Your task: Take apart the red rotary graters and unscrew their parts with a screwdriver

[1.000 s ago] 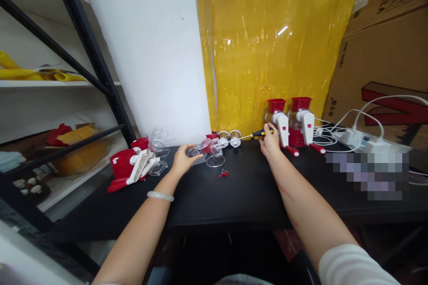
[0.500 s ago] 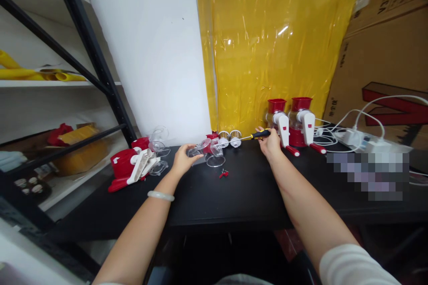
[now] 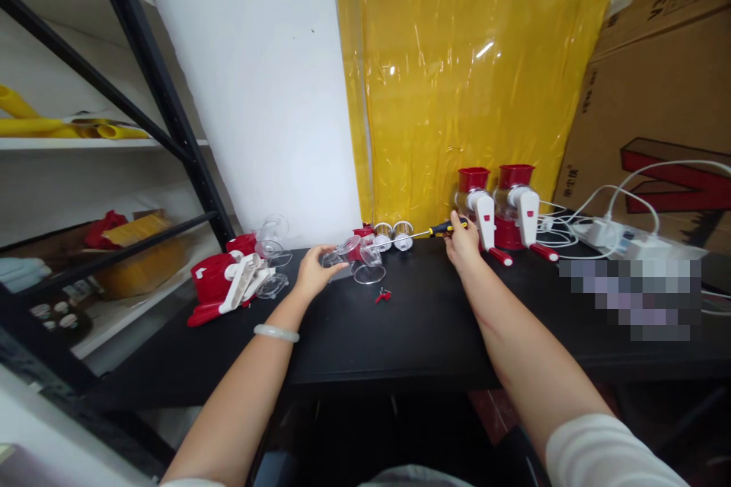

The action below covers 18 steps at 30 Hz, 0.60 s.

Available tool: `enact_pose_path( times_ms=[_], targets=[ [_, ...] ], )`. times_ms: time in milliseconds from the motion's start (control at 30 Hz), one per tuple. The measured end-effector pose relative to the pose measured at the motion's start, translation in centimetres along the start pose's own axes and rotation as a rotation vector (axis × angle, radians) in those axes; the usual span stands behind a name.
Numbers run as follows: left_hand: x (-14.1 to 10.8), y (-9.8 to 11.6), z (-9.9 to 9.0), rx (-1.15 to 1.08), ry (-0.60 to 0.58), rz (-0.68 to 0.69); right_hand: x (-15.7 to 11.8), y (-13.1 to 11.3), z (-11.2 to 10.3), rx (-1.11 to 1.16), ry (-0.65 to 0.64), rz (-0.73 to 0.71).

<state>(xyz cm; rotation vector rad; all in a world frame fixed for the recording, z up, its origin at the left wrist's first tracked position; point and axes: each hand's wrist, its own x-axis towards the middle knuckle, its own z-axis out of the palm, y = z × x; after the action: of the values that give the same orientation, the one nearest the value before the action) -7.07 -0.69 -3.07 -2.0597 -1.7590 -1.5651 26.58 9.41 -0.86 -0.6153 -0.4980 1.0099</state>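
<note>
My left hand (image 3: 316, 272) is closed around one end of a clear plastic grater body (image 3: 368, 272), which lies tilted on the black table. My right hand (image 3: 462, 242) grips the black-and-yellow handle of a screwdriver (image 3: 438, 230). Its long shaft points left, and the tip reaches the clear body, close to a red part behind it; exact contact is too small to make out. Small red-topped screws or knobs (image 3: 383, 295) lie on the table in front of the body. Two white-rimmed metal grater drums (image 3: 402, 236) stand just behind the shaft.
Two assembled red-and-white rotary graters (image 3: 474, 181) stand at the back right, beside white cables and a power strip (image 3: 645, 247). Red bases with white cranks (image 3: 214, 281) and clear parts (image 3: 272, 247) lie at the left. A black-framed shelf (image 3: 194, 160) borders the table (image 3: 394, 350).
The fingers of my right hand have shifted on the screwdriver handle, and the hand sits slightly further right. My left hand and the clear body stay almost where they were.
</note>
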Motion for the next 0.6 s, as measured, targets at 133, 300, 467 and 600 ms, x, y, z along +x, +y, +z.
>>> enact_pose_path(
  times_ms=[133,300,467,600],
  targets=[
    [-0.01,0.17,-0.07,0.002,0.001,-0.004,0.2,0.27,0.01,0.039,-0.038,0.014],
    [0.01,0.01,-0.03,0.003,0.002,-0.003,0.55,0.46,0.02,0.056,-0.039,0.029],
    [0.08,-0.12,0.01,0.008,0.003,0.012,0.9,0.58,0.0,0.021,0.006,-0.002],
    [0.08,-0.1,-0.03,0.01,-0.001,0.015,0.96,0.74,-0.22,-0.048,0.032,-0.045]
  ],
)
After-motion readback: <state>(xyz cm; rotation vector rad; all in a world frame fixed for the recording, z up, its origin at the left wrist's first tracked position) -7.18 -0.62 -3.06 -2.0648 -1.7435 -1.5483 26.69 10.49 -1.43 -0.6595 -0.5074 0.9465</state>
